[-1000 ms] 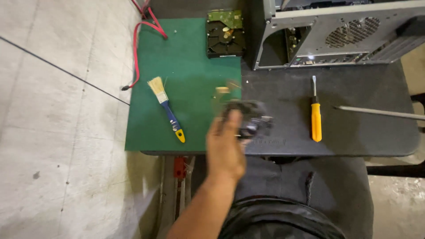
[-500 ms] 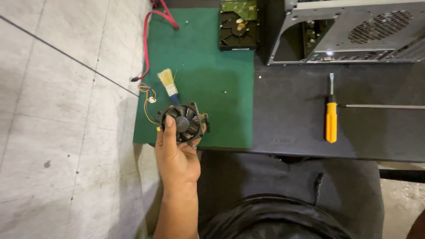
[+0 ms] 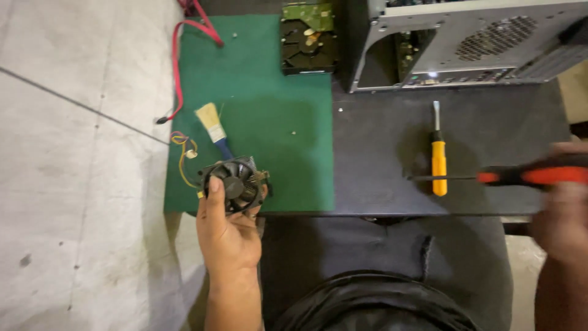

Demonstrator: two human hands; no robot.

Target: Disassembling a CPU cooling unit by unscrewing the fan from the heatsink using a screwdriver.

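Left hand is up at the near edge of the table, fingers curled under a small black cooler fan and the thumb laid across its rim, so it grips the fan firmly. The fan sits over the near left corner of the green mat, blades facing up, with thin coloured wires trailing off to its left past the mat's edge. Just behind the fan lies a brush with pale bristles and a blue handle, partly hidden by it. Over on the far side, the right hand is blurred but closed around an orange-handled screwdriver, its thin shaft pointing left above the black table. That shaft's tip lies right by a second screwdriver, yellow-handled, lying flat on the table. At the back stand an open computer case and a bare hard drive on the mat's far edge. A red cable loops off the mat's left side.
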